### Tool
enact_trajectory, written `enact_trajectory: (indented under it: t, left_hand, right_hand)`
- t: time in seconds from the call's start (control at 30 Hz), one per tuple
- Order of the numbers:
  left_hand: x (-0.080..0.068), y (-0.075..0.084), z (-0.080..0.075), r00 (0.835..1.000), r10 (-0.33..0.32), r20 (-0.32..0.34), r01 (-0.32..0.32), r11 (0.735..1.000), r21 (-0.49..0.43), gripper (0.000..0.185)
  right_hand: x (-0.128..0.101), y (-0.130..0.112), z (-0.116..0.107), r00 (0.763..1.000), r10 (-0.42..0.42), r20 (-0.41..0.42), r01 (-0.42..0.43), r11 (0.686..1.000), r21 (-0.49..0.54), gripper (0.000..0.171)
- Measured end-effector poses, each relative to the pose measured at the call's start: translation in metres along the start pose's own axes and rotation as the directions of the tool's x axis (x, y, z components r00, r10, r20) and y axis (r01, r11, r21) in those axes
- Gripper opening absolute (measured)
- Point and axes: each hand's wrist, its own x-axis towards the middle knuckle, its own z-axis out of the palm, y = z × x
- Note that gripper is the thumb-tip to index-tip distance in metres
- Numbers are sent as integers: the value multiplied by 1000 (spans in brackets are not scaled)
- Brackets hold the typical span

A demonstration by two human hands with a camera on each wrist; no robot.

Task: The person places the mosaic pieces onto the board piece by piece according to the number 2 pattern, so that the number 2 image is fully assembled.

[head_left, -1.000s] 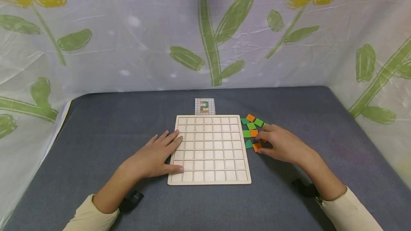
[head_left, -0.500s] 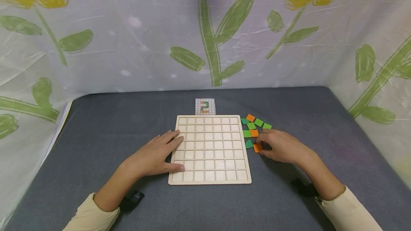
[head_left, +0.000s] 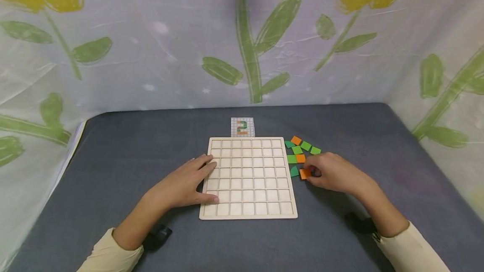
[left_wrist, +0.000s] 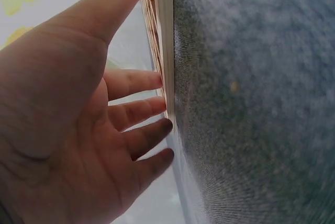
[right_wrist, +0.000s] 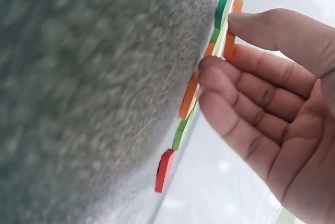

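We take the board (head_left: pixel 245 179) as our landmark, a pale gridded square lying flat on the dark cloth (head_left: pixel 242 244). At its left edge we see the left hand (head_left: pixel 185 184), its fingers spread and fairly straight, thumb and fingertips resting on the rim and the nearest squares. It clasps nothing; we take this light touch as a way to keep the board from sliding.

To the right of the board, the right hand (head_left: pixel 334 171) pinches an orange tile (head_left: pixel 304 174) between thumb and fingers. We read the grip near the tile's edges as suited to so thin a piece, as it leaves much of the face uncovered. The two hands are well apart, with the board between them.

The other pieces lie just beside the board's right edge, probably there to be within easy reach: a dark green tile (head_left: pixel 294 171) with a curved side, a bright green tile (head_left: pixel 291 159) and more of both greens and orange. The right wrist view also shows a red tile (right_wrist: pixel 165 170), which we cannot make out from the head.

Just beyond the board's far edge lies a small card (head_left: pixel 243 127) with a coloured figure on a grid, likely put there to be easily seen.
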Motion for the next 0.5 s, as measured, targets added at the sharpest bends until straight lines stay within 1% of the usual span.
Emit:
enact_trajectory:
  t: [0.17, 0.23, 0.33, 0.4, 0.5]
  left_hand:
    - [1, 1, 1, 1000, -5, 7, 5, 1000, 4, 95]
    - [1, 1, 1, 1000, -9, 12, 9, 1000, 5, 96]
    - [2, 2, 1, 1000, -23, 18, 23, 1000, 1, 96]
    - [1, 2, 1, 999, -31, 20, 31, 1000, -6, 96]
    - [0, 2, 0, 1000, -23, 8, 23, 1000, -7, 95]
  right_hand:
    - [7, -3, 2, 998, -44, -37, 46, 998, 44, 11]
    - [11, -6, 2, 996, -64, -56, 66, 997, 36, 14]
    - [19, -13, 0, 995, -80, -62, 81, 997, 19, 16]
    - [25, -18, -1, 995, -76, -59, 77, 997, 14, 13]
    - [34, -24, -2, 996, -70, -59, 71, 997, 5, 11]
